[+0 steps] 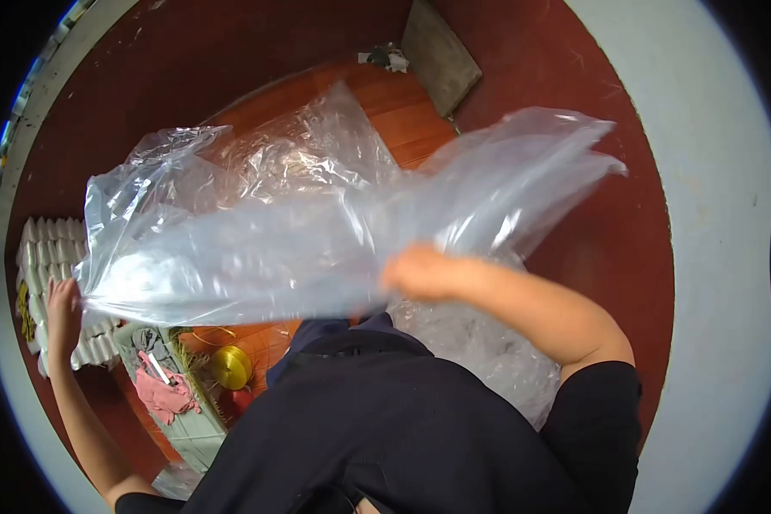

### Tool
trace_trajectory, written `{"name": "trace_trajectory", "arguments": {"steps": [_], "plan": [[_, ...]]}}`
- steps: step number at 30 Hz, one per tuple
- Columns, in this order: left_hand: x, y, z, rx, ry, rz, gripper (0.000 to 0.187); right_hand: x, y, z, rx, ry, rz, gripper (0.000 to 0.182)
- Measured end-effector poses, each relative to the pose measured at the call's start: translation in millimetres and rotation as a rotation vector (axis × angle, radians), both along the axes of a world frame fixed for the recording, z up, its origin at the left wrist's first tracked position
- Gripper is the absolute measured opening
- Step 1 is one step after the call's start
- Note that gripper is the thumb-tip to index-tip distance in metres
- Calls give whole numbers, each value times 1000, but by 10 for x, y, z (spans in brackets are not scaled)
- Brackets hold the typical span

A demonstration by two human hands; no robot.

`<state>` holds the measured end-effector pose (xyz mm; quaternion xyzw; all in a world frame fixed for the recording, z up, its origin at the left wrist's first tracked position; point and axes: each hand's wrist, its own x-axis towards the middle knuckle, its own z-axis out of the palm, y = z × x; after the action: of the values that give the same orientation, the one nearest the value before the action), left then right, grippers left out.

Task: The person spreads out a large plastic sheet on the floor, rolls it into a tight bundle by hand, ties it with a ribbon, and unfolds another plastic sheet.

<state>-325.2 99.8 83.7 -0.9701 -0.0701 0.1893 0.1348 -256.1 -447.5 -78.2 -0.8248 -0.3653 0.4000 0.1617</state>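
A large clear plastic bag (257,248) is stretched sideways in front of my body, its far end flaring up at the right. At the left, my left hand (63,307) is closed on the bag's gathered corner. My right hand (418,272), blurred by motion, is closed on the lower edge of the plastic near the middle. More crumpled clear plastic (480,347) lies below my right forearm, and another shiny sheet (317,141) shows behind the stretched bag.
Stacked white items (50,248) stand at the left. A small bench (193,441) holds a pink cloth (164,396), beside a yellow twine roll (231,367). A board (439,56) leans against the red wall at the back.
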Motion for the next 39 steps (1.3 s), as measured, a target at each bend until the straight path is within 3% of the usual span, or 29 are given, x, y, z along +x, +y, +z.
{"name": "trace_trajectory", "arguments": {"steps": [1,2,4,5,7,9,10,12,14,15,17,18,19,20,22,23,24,25,26,28,29,30,31,32,33,34,36,37,39], "plan": [[31,-30,-131,19,-6,-51,21,-241,36,-140,-1,189,166,17],[35,184,-386,103,-198,-348,24,-318,123,284,-117,192,331,15],[572,75,-698,61,-343,-472,30,-385,5,692,135,-31,416,8],[882,-279,-812,-196,-424,-250,29,-384,-56,880,206,-173,507,9],[1567,-1267,-1002,-445,-516,-346,32,-423,-127,1223,268,-239,460,9],[1955,-2713,-950,-1074,-197,22,39,-496,-130,1516,320,-288,416,10],[2084,-3142,-1151,-795,-292,-693,50,-549,-100,1633,348,-302,397,10],[2025,-4160,-1162,-883,-51,-811,70,-667,-29,1857,387,-344,389,9],[2009,-4724,-1443,-724,17,-1020,62,-763,-7,2118,399,-396,421,12],[2134,-4791,-1829,-559,-4,-993,50,-801,-70,2157,336,-540,355,13],[2375,-4543,-2116,-305,-54,-886,23,-810,-344,2203,197,-784,221,15],[2514,-4250,-2274,-661,-268,-399,21,-723,-566,2177,50,-869,117,17],[2651,-3844,-2318,-819,-261,-188,21,-592,-798,2091,-141,-918,17,19],[2481,-3492,-2025,-163,-241,-679,21,-507,-1086,1984,-330,-910,-74,21],[2112,-3073,-2064,-215,-321,-750,19,-434,-1589,1662,-603,-595,-282,19],[1806,-3061,-1885,-604,-27,-424,19,-307,-1694,1564,-733,-593,-370,18],[1542,-2995,-1718,-482,466,-472,22,-140,-1753,1489,-863,-585,-462,17],[1284,-2764,-1810,-591,823,-862,28,21,-1843,1445,-549,-510,-737,17],[1072,-2721,-1575,-766,1092,-668,38,232,-1890,1392,-226,-415,-988,18],[1017,-2557,-1362,-967,1280,-180,47,576,-1792,790,688,-96,-1294,25],[953,-2276,-1738,-1095,1054,38,53,751,-1615,408,694,107,-1447,27],[1100,-2282,-1687,-867,795,271,54,938,-1344,67,688,317,-1597,32],[1250,-1880,-2521,-1034,609,440,51,1172,-999,-167,569,388,-1603,34],[1511,-1772,-2398,-1006,443,540,44,1372,-637,-312,441,456,-1607,36],[1885,-1391,-2792,-890,238,551,38,1577,-293,-344,545,370,-1520,35],[2175,-1199,-2809,-840,-274,428,36,1796,-3,-315,647,284,-1432,34],[2843,-563,-2716,-545,-924,-21,33,2241,393,-187,909,-149,-1229,32],[2979,-530,-2157,-521,-853,158,32,2308,581,9,938,-370,-1143,33],[2909,-371,-1698,-386,-1278,-182,28,2539,661,-36,1036,-807,-865,28]]}}
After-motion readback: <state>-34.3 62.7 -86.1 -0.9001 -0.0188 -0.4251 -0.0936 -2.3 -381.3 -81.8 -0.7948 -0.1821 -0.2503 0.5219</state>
